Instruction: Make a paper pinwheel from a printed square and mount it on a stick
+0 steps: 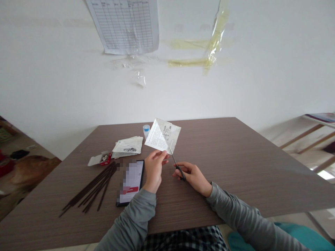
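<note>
My left hand (pixel 154 167) pinches the lower corner of a folded printed paper (pixel 158 137), held up above the table. The paper is creased along a diagonal, with lines of text and a small dark picture on it. Closed around the handles of a pair of scissors (pixel 180 172) is my right hand (pixel 193 176). The scissor blades point up and to the left and meet the paper's lower edge, close to my left fingertips. Whether the blades are apart cannot be made out.
On the brown table (pixel 222 157) lie a stack of printed papers (pixel 128 146), a small red-and-white box (pixel 104 158) with metallic pieces, several dark thin sticks (pixel 90 190) and a phone (pixel 131 183). A clear bottle with a blue band (pixel 146 129) stands behind. A white wall (pixel 104 90) borders the far edge.
</note>
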`<action>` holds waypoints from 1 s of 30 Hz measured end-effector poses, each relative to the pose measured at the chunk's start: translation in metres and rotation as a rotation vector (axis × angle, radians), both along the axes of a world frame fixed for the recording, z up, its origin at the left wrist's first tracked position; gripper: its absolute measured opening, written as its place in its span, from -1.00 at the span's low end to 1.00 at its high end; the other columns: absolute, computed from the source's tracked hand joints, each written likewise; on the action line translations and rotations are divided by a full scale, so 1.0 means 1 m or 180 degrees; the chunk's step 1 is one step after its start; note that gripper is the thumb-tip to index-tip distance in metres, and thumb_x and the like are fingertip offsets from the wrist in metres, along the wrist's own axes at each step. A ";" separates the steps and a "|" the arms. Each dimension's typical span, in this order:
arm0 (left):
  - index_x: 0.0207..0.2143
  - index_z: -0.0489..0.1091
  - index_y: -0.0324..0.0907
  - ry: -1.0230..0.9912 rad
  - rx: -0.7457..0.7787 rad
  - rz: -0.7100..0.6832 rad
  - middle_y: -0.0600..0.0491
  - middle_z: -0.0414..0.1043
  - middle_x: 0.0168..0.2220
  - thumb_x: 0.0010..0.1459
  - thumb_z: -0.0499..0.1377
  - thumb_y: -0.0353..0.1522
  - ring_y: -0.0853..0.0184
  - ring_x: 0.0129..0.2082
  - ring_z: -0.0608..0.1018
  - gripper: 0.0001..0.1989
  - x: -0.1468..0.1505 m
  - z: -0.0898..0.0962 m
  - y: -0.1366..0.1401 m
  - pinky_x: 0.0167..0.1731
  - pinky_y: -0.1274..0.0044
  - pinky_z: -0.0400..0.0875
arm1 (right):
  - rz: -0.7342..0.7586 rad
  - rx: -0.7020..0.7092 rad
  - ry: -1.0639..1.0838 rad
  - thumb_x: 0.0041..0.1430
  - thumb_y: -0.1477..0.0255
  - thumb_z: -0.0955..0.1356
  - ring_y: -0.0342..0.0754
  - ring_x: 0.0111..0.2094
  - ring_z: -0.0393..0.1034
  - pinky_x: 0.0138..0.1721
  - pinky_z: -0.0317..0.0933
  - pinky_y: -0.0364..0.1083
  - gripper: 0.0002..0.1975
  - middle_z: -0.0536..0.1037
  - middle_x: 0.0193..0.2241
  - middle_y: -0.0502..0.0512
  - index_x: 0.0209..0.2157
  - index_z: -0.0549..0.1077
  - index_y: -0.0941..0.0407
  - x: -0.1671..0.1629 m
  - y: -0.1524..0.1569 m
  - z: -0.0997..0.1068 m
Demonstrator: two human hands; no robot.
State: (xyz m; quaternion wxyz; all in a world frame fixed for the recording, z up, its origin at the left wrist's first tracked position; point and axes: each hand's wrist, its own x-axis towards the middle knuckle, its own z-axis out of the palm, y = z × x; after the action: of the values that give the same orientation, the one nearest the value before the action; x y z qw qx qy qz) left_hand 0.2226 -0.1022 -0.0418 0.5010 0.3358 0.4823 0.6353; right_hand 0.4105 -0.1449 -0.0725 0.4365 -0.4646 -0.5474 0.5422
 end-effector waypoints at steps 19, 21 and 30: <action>-0.38 0.70 -0.13 -0.0086 -0.0047 0.0063 -0.03 0.83 -0.36 -0.22 0.78 -0.19 0.16 -0.34 0.83 -0.56 0.001 0.002 0.001 -0.39 0.48 0.65 | 0.0119 0.0169 0.0040 0.13 -0.38 0.76 0.28 -0.29 0.72 -0.19 0.69 0.21 -0.27 0.88 -0.28 0.28 0.01 0.91 -0.07 0.004 0.003 -0.013; -0.38 0.71 -0.14 -0.0102 -0.0017 0.0055 -0.03 0.83 -0.36 -0.25 0.79 -0.18 0.16 -0.35 0.83 -0.54 0.000 0.001 0.001 -0.39 0.48 0.66 | 0.0110 0.0152 0.0053 0.14 -0.36 0.76 0.26 -0.30 0.71 -0.17 0.69 0.21 -0.28 0.89 -0.27 0.27 0.00 0.90 -0.07 0.004 0.003 -0.013; -0.37 0.69 -0.14 -0.0116 -0.0029 0.0050 -0.03 0.82 -0.37 -0.29 0.82 -0.15 0.16 -0.36 0.83 -0.48 -0.001 0.000 0.002 -0.41 0.48 0.65 | 0.0102 0.0190 0.0074 0.16 -0.31 0.77 0.24 -0.31 0.72 -0.18 0.71 0.18 -0.32 0.88 -0.30 0.25 -0.01 0.90 -0.05 0.005 0.003 -0.014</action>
State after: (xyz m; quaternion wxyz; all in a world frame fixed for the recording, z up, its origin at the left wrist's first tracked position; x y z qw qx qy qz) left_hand 0.2220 -0.1004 -0.0423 0.5062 0.3182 0.4786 0.6430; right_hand 0.4154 -0.1424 -0.0870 0.4477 -0.4362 -0.5656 0.5379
